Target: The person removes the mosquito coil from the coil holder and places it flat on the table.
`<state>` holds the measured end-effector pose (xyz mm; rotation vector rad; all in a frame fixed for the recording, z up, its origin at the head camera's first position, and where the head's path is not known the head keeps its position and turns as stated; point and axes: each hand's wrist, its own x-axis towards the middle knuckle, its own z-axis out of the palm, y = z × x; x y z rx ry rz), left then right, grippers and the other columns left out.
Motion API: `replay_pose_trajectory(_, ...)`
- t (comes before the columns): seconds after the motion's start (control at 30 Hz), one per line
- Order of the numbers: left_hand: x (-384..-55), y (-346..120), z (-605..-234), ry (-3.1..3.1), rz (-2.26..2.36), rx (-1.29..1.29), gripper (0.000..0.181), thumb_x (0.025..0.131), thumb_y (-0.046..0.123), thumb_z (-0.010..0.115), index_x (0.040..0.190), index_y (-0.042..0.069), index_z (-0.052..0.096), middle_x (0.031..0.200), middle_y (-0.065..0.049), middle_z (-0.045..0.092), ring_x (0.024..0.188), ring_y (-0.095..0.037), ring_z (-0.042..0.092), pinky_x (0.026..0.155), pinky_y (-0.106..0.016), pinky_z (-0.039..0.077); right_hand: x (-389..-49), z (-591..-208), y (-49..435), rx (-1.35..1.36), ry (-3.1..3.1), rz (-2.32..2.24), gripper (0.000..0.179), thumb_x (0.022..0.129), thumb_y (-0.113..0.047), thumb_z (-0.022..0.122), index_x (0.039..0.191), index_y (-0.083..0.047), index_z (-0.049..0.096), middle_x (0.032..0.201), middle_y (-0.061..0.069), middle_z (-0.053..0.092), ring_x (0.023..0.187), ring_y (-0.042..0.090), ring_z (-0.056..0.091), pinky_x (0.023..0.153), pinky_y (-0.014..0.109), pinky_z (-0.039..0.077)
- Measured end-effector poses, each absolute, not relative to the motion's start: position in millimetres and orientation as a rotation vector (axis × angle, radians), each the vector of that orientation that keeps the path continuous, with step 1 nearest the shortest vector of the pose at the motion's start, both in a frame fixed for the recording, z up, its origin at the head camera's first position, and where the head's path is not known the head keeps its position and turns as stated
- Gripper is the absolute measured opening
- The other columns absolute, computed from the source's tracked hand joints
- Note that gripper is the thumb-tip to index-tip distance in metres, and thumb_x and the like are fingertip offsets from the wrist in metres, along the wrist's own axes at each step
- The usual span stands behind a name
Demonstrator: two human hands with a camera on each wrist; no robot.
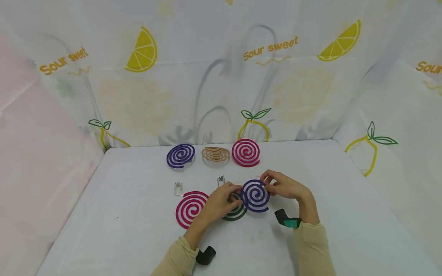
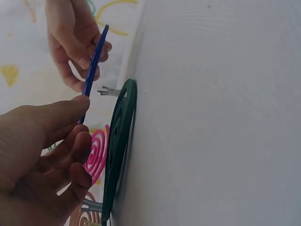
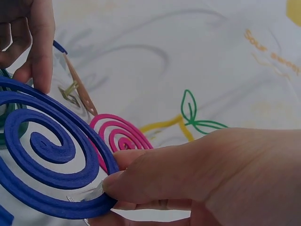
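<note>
A blue mosquito coil (image 1: 256, 195) is held up at a tilt between both hands, above the table. My left hand (image 1: 221, 201) pinches its left edge between thumb and fingers. At the opposite edge my right hand (image 1: 284, 186) grips it, the thumb (image 3: 129, 186) on the near face. Beneath the left hand lies a green coil (image 2: 120, 146), partly covered in the head view. A pink coil (image 1: 188, 209) is left of it, half hidden by the left forearm. Something thin and metallic (image 3: 84, 214) shows behind the blue coil's lower edge.
Along the back stand another blue coil (image 1: 180, 156), a tan coil (image 1: 215, 154) and a second pink coil (image 1: 245, 152). Small metal coil stands (image 1: 178, 189) sit in front of them. Patterned cloth (image 1: 214, 76) rises behind the white table (image 1: 138, 245).
</note>
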<state>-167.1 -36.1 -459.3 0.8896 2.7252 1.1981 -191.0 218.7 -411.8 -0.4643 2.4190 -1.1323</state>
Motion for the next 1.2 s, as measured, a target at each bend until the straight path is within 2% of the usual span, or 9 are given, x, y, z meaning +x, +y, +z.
replay_pose_trajectory(0.27,-167,-29,-459,2.757,1.097,0.898,0.041,0.084,0.024,0.071,0.123,0.011,0.062,0.102,0.000,0.062,0.076,-0.005,0.053,0.062,-0.015,0.041,-192,-416,225,-0.466,2.406,-1.144,0.024,0.092,-0.005,0.051,0.115,-0.001,0.051,0.098,0.015,0.056,0.075,0.019,0.056,0.069,0.032,0.050)
replay_pose_trajectory(0.63,-166,-22,-459,2.835,0.936,0.932,0.041,0.084,0.029,0.070,0.121,0.014,0.063,0.099,0.002,0.063,0.076,-0.005,0.052,0.067,-0.018,0.044,-192,-420,231,-0.391,2.395,-1.132,0.024,0.091,-0.006,0.052,0.115,-0.002,0.053,0.096,0.012,0.056,0.076,0.021,0.056,0.071,0.032,0.050)
replay_pose_trajectory(0.97,-167,-18,-464,2.875,0.835,0.965,0.041,0.083,0.032,0.072,0.118,0.013,0.066,0.101,0.002,0.066,0.095,-0.012,0.060,0.080,-0.025,0.050,-195,-427,235,-0.456,2.367,-1.115,0.027,0.091,-0.007,0.053,0.117,0.001,0.055,0.094,0.013,0.057,0.077,0.020,0.054,0.068,0.032,0.050)
replay_pose_trajectory(1.07,-167,-16,-464,2.882,0.804,0.983,0.041,0.082,0.032,0.072,0.117,0.012,0.066,0.102,0.001,0.067,0.096,-0.013,0.060,0.082,-0.026,0.051,-196,-430,237,-0.471,2.359,-1.110,0.028,0.091,-0.007,0.053,0.117,0.002,0.056,0.093,0.011,0.057,0.076,0.019,0.054,0.067,0.030,0.050)
replay_pose_trajectory(1.2,-167,-15,-464,2.892,0.774,0.985,0.041,0.082,0.033,0.072,0.117,0.013,0.067,0.100,0.001,0.065,0.092,-0.012,0.058,0.077,-0.023,0.050,-197,-432,239,-0.496,2.346,-1.106,0.029,0.090,-0.006,0.052,0.117,0.005,0.057,0.091,0.011,0.057,0.075,0.017,0.054,0.066,0.028,0.050)
